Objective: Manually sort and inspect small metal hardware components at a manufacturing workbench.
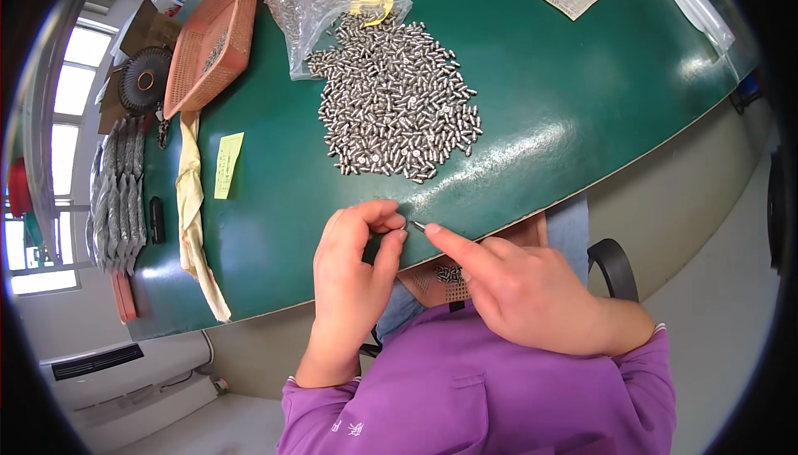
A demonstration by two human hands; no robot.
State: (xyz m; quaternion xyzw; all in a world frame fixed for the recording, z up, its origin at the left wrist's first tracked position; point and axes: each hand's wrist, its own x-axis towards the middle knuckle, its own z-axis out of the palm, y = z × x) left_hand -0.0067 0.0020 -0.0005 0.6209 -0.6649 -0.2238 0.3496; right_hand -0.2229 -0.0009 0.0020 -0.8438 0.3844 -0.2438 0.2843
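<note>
Projecting past the index fingertip (433,230) of the right hand (532,293), a small metal part (418,226) lies just beside the curled left hand (356,243); whether either grip is closed cannot be determined.

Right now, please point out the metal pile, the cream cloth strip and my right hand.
Metal pile (399,106), head view: middle of its top surface.
Cream cloth strip (191,206), head view: middle of its length.
Right hand (524,289), head view: back of the hand.
</note>
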